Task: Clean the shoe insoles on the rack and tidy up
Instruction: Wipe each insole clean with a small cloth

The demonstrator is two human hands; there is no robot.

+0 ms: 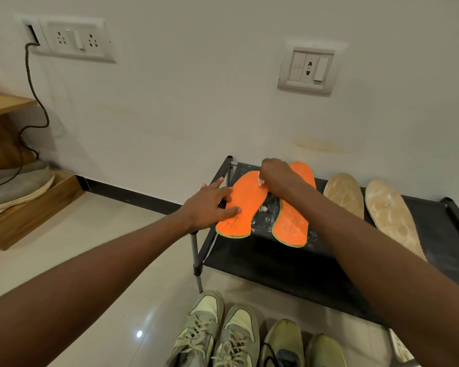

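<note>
Fingers (227,201) of my left hand (210,205) lie straight, pressing the left orange insole (245,205) flat on the black rack (435,226). My right hand (277,178) curls round a small white wad (260,181) at that insole's toe, beside its twin (292,225).

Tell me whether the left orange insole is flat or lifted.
Flat: the left orange insole lies on the rack, the left hand pressing it.

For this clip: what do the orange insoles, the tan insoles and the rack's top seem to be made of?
Orange insoles: likely foam, matte, flat and thin with a greenish cut edge. Tan insoles: perhaps foam with a fabric face, dull, mottled with whitish patches. Rack: thin dark metal tubes, its top probably black fabric, matte and dusted white between the orange pair.
</note>
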